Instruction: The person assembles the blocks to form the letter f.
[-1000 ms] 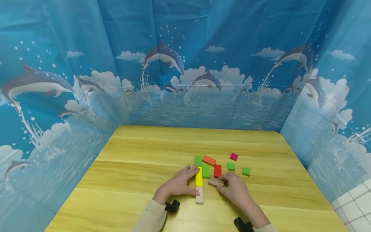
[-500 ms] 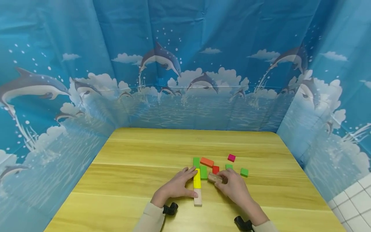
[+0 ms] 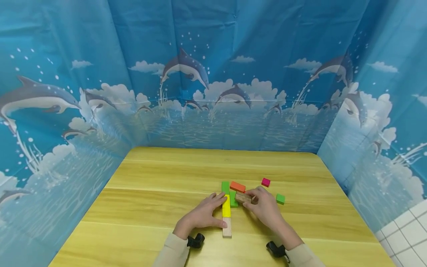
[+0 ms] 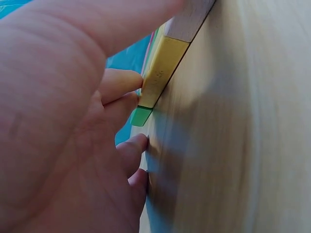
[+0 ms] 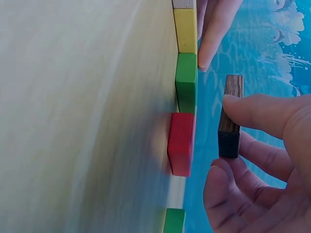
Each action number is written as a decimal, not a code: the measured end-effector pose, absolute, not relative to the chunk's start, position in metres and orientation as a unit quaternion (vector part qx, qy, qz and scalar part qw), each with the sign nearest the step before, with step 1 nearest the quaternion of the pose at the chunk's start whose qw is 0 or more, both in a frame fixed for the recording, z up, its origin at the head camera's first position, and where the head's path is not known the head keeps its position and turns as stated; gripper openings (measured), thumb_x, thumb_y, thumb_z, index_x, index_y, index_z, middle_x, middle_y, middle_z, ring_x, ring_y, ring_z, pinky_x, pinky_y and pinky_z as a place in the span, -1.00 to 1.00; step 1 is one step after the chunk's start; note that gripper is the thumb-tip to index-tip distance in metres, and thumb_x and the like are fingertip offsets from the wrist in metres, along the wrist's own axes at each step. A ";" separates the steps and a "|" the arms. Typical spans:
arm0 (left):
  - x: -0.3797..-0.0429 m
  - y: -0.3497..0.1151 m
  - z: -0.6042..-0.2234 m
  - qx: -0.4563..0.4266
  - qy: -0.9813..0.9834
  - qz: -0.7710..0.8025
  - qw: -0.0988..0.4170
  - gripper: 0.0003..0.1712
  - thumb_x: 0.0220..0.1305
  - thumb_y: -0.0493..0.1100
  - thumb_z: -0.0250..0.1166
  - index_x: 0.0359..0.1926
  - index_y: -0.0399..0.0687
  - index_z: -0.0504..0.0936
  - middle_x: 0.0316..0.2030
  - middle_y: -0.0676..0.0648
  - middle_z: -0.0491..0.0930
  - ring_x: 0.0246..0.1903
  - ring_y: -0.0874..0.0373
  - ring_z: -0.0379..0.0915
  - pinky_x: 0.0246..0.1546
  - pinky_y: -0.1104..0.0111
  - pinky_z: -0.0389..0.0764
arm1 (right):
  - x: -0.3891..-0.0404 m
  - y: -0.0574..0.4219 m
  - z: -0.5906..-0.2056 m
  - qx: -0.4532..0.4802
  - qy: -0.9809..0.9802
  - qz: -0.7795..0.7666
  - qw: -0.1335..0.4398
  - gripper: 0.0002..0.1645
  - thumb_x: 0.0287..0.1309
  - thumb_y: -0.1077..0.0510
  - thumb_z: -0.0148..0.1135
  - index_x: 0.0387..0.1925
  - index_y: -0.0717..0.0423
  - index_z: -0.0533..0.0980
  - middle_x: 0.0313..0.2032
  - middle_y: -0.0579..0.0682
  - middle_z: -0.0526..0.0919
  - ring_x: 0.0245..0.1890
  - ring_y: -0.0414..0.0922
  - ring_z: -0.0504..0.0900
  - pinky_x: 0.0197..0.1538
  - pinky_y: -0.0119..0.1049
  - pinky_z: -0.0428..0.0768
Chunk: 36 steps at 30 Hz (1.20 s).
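In the head view my right hand (image 3: 263, 205) pinches a dark-brown wood-grain block (image 3: 244, 197) between thumb and fingers. The right wrist view has this block raised off the table, apart from the green block (image 5: 186, 82) and the red block (image 5: 181, 144) under it. A row of blocks runs away from me: a pale wooden block (image 3: 227, 230), a yellow block (image 3: 226, 207) and a far green block (image 3: 225, 187). My left hand (image 3: 203, 213) lies along its left side, thumb at the pale block, fingertips at the yellow one.
An orange block (image 3: 238, 186) lies right of the row's far end. Farther right are a magenta block (image 3: 265, 182) and a small green block (image 3: 280, 199). The wooden table (image 3: 150, 185) ends at a blue dolphin-print curtain (image 3: 213, 126).
My right hand has lifted the dark-brown block and brought it left and away from me, over the green block beside the row. The left hand stays in place.
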State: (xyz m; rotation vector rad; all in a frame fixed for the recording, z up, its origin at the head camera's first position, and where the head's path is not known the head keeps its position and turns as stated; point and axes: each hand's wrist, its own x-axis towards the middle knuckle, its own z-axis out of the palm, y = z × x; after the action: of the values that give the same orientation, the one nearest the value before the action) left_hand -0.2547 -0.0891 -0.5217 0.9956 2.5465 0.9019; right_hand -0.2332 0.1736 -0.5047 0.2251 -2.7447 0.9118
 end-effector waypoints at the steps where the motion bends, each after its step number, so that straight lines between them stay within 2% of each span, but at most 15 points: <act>1: -0.254 -0.089 -0.522 0.343 0.877 0.310 0.132 0.08 0.20 0.31 0.38 0.59 0.08 0.11 0.59 0.07 -0.10 0.55 -0.16 -0.27 0.38 -0.27 0.05 | -0.235 0.172 -0.505 0.075 -0.939 0.314 0.118 -0.63 0.01 0.10 0.59 -0.09 -0.02 0.70 -0.30 -0.14 0.53 -0.34 -0.20 0.53 -0.30 -0.27 0.54; 14: -0.254 -0.090 -0.521 0.342 0.877 0.309 0.133 0.08 0.20 0.32 0.38 0.59 0.07 0.12 0.59 0.07 -0.07 0.55 -0.14 -0.25 0.38 -0.25 0.05 | -0.266 0.160 -0.508 0.086 -0.930 0.344 0.095 -0.60 0.07 0.09 0.56 -0.01 -0.04 0.68 -0.27 -0.10 0.51 -0.38 -0.15 0.45 -0.36 -0.28 0.51; 22: -0.257 -0.091 -0.526 0.339 0.877 0.310 0.137 0.08 0.21 0.34 0.35 0.60 0.12 0.10 0.58 0.11 -0.08 0.55 -0.11 -0.27 0.40 -0.24 0.04 | -0.289 0.153 -0.508 0.103 -0.935 0.329 0.086 -0.61 0.11 0.06 0.53 0.00 -0.06 0.69 -0.23 -0.13 0.55 -0.33 -0.16 0.49 -0.27 -0.27 0.55; 36: -0.260 -0.091 -0.524 0.341 0.875 0.310 0.147 0.06 0.24 0.33 0.34 0.60 0.14 0.07 0.59 0.09 -0.08 0.55 -0.11 -0.28 0.41 -0.22 0.03 | -0.331 0.135 -0.503 0.135 -0.931 0.336 0.049 -0.64 0.13 0.03 0.52 -0.01 -0.10 0.70 -0.20 -0.16 0.56 -0.27 -0.18 0.55 -0.25 -0.27 0.61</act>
State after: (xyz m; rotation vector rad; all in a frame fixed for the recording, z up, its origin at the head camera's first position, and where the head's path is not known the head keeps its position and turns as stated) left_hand -0.2597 -0.0913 -0.5237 0.9803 2.5181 0.8921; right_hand -0.3310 0.1347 -0.5031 0.4116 -2.8375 1.0237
